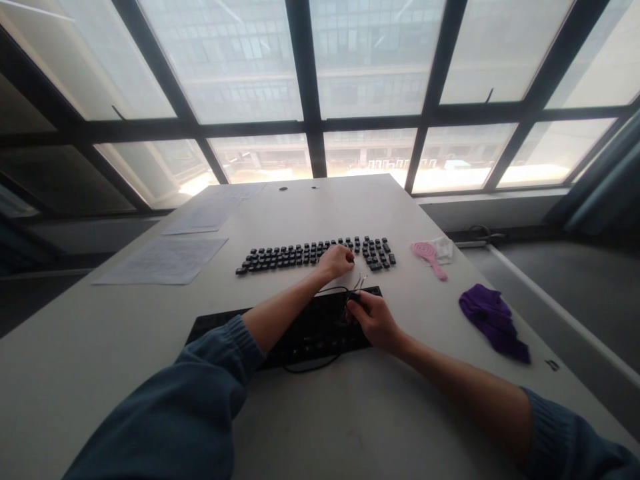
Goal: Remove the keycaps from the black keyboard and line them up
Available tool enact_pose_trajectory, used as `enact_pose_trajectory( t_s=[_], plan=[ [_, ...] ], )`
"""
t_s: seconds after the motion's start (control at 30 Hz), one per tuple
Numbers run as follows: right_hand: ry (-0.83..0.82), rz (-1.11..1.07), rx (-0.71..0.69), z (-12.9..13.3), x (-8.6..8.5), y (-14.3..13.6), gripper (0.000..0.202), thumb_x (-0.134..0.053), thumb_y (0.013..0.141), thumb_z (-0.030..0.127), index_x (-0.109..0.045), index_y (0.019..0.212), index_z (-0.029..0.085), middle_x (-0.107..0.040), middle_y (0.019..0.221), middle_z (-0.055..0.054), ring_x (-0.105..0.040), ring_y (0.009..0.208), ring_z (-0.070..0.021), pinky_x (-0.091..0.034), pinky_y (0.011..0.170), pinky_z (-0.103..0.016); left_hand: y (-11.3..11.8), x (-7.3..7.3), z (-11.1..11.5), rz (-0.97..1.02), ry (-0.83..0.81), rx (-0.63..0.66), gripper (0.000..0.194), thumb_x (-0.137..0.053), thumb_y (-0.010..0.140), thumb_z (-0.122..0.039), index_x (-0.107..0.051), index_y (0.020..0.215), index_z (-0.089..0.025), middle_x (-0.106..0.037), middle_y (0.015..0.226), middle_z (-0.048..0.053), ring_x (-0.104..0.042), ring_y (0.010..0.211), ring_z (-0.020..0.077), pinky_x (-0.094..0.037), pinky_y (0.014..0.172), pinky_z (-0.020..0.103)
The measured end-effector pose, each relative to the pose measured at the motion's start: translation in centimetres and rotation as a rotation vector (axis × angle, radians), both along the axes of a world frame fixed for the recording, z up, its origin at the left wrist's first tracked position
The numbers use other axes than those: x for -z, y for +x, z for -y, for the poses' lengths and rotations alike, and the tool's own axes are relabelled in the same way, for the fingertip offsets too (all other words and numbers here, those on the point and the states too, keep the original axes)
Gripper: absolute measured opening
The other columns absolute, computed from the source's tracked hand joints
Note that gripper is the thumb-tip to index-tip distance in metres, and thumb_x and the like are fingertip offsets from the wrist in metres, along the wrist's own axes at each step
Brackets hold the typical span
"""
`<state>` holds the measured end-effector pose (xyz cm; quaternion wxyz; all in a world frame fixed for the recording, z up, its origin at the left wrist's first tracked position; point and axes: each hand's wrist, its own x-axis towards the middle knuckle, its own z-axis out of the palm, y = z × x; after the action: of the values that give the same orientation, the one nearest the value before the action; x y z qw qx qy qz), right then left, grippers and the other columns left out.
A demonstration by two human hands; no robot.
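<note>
A black keyboard (315, 323) lies in front of me, partly covered by my left forearm. Beyond it, loose black keycaps (280, 257) are laid out in rows on the white table. My left hand (336, 262) is at the near edge of these rows, its fingers pinched on a small dark piece that looks like a keycap. Over the keyboard's right end, my right hand (374, 319) grips a wire keycap puller (359, 283), whose thin metal prongs point up and away from me. A black cable runs behind and in front of the keyboard.
On the right lie a pink hairbrush (425, 252) on a white wipe (443, 251), a purple cloth (493, 320) and a small dark piece (552, 365) near the table edge. Paper sheets (163, 261) cover part of the left side. Windows stand behind the table (345, 207).
</note>
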<state>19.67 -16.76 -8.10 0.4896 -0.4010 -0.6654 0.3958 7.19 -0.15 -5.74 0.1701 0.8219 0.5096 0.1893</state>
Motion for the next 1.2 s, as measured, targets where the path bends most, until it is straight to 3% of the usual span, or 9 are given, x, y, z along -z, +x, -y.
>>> enact_pose_trajectory(
  t_s=[0.17, 0.3, 0.4, 0.5, 0.67, 0.8, 0.97, 1.2],
  plan=[
    [0.007, 0.011, 0.003, -0.1, 0.2, 0.1, 0.028, -0.052, 0.097, 0.035, -0.059, 0.076, 0.018, -0.062, 0.068, -0.001, -0.056, 0.061, -0.0146, -0.045, 0.061, -0.026, 0.0, -0.8, 0.3, -0.007, 0.010, 0.008, 0.029, -0.071, 0.067, -0.019, -0.078, 0.096, -0.017, -0.076, 0.095, 0.007, -0.068, 0.093, 0.0213, -0.050, 0.089, 0.028],
    [-0.006, 0.007, 0.002, 0.0, 0.2, 0.1, 0.030, -0.052, 0.097, 0.037, -0.060, 0.077, 0.017, -0.062, 0.068, -0.002, -0.057, 0.061, -0.0146, -0.045, 0.060, -0.025, -1.8, -2.9, 1.0, 0.056, 0.058, 0.006, 0.024, -0.069, 0.076, -0.027, -0.077, 0.096, -0.016, -0.076, 0.092, 0.005, -0.068, 0.087, 0.0186, -0.050, 0.085, 0.027],
    [-0.004, -0.001, -0.006, 0.1, 0.0, 0.1, 0.031, -0.052, 0.097, 0.039, -0.060, 0.076, 0.017, -0.063, 0.068, -0.002, -0.056, 0.061, -0.0146, -0.045, 0.060, -0.025, -4.3, -4.8, 2.8, 0.112, 0.159, -0.051, 0.021, -0.062, 0.083, -0.026, -0.077, 0.093, -0.016, -0.075, 0.085, 0.005, -0.066, 0.078, 0.0172, -0.050, 0.080, 0.027],
    [0.008, -0.017, -0.012, 0.3, -0.3, 0.1, 0.030, -0.052, 0.096, 0.038, -0.060, 0.076, 0.017, -0.062, 0.068, -0.002, -0.056, 0.061, -0.0147, -0.045, 0.059, -0.025, -6.6, -5.6, 6.4, 0.116, 0.220, -0.044, 0.019, -0.061, 0.085, -0.026, -0.076, 0.092, -0.017, -0.074, 0.082, 0.004, -0.063, 0.071, 0.0156, -0.049, 0.076, 0.027],
    [0.037, -0.031, -0.022, 0.6, -0.7, 0.1, 0.027, -0.052, 0.096, 0.034, -0.060, 0.076, 0.018, -0.061, 0.067, -0.002, -0.055, 0.061, -0.0151, -0.045, 0.060, -0.026, -8.0, -4.2, 14.1, 0.175, 0.164, 0.101, 0.019, -0.056, 0.088, -0.020, -0.072, 0.099, -0.018, -0.072, 0.091, 0.005, -0.063, 0.079, 0.0169, -0.049, 0.076, 0.029],
    [0.165, 0.071, -0.060, 1.1, -0.9, 0.2, 0.022, -0.052, 0.095, 0.028, -0.061, 0.077, 0.018, -0.062, 0.070, -0.003, -0.057, 0.064, -0.0160, -0.046, 0.064, -0.028, -8.2, -2.4, 17.9, 0.180, 0.144, 0.185, 0.019, -0.056, 0.087, -0.015, -0.070, 0.098, -0.020, -0.070, 0.092, 0.006, -0.062, 0.088, 0.0190, -0.049, 0.081, 0.031],
    [0.305, 0.180, -0.134, 2.0, -1.0, -0.2, 0.013, -0.053, 0.094, 0.023, -0.063, 0.086, 0.019, -0.066, 0.082, -0.006, -0.061, 0.075, -0.0191, -0.047, 0.073, -0.032, -9.0, -1.4, 18.9, 0.086, 0.121, 0.225, 0.023, -0.075, 0.077, -0.030, -0.069, 0.098, -0.023, -0.068, 0.094, 0.004, -0.058, 0.090, 0.0215, -0.047, 0.082, 0.034],
    [0.193, 0.204, -0.151, 2.2, -1.3, -1.1, 0.019, -0.053, 0.094, 0.025, -0.060, 0.078, 0.019, -0.064, 0.075, -0.004, -0.057, 0.068, -0.0178, -0.045, 0.066, -0.030, -9.1, -0.8, 18.8, 0.063, 0.105, 0.260, 0.030, -0.082, 0.069, -0.034, -0.069, 0.094, -0.024, -0.067, 0.093, 0.003, -0.057, 0.092, 0.0220, -0.045, 0.083, 0.034]
  ],
)
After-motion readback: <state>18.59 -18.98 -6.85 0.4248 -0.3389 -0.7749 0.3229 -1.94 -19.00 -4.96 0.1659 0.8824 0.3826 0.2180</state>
